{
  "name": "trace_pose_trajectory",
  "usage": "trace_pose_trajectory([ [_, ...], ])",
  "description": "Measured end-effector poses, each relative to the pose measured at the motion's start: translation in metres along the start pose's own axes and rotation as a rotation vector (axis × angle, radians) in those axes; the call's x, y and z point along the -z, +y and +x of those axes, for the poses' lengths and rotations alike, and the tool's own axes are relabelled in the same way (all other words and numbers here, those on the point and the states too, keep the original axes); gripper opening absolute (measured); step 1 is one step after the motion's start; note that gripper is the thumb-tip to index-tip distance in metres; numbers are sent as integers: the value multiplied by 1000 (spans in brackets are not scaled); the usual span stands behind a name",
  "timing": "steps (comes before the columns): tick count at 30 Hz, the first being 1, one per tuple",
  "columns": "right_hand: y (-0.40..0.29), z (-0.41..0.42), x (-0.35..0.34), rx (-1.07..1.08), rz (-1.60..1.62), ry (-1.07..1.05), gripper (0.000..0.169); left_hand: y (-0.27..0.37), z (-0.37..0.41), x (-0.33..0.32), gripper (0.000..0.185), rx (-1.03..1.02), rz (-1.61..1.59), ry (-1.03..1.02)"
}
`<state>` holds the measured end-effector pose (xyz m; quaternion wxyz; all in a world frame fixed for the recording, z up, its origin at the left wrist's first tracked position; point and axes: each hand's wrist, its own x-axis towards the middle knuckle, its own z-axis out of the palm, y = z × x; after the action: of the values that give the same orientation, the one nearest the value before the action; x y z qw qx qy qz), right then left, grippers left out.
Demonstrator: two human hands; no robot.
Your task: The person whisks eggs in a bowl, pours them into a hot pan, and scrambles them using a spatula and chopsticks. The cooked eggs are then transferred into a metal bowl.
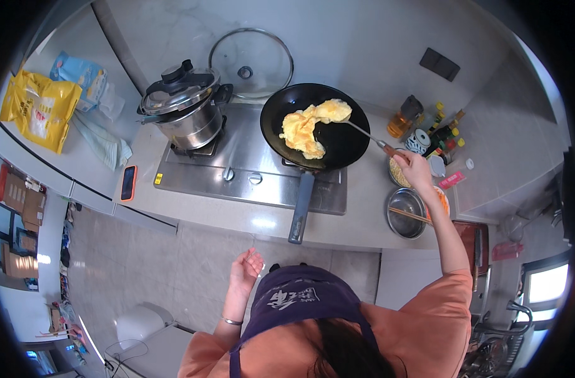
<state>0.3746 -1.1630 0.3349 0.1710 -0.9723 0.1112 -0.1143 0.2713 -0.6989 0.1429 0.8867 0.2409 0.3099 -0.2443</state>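
Observation:
My right hand [412,167] grips the wooden handle of a metal spatula [363,132], whose blade is hidden by the cooked egg. Yellow cooked egg [299,133] lies folded in a black wok [344,151] on the right side of the gas stove [197,175]. The wok's grey handle [302,208] points toward my body. My left hand [248,267] hangs in front of the counter, palm up with fingers slightly curled, holding nothing and apart from the wok handle.
A pressure cooker [188,123] stands on the left burner. A glass lid [249,61] leans on the wall. A steel bowl [412,227] with chopsticks, a bowl of chopped food [398,174], shredded orange food [442,201] and bottles [441,134] are at right. A phone [129,183] lies left.

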Motion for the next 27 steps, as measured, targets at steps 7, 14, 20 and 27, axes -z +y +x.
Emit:
trace_pose_trajectory([
  [7, -21, -24, 20, 437, -579, 195, 45, 5, 1, -2, 22, -38, -6, 17],
  [14, -35, -42, 41, 641, -784, 244, 59, 7, 1, -1, 23, -21, -9, 3],
  [20, -43, -45, 42, 691, -816, 303, 57, 9, 2, -2, 23, -28, 15, 24],
  [27, -49, -60, 38, 613, -830, 166, 47, 8, 1, -5, 21, -21, -10, 28],
])
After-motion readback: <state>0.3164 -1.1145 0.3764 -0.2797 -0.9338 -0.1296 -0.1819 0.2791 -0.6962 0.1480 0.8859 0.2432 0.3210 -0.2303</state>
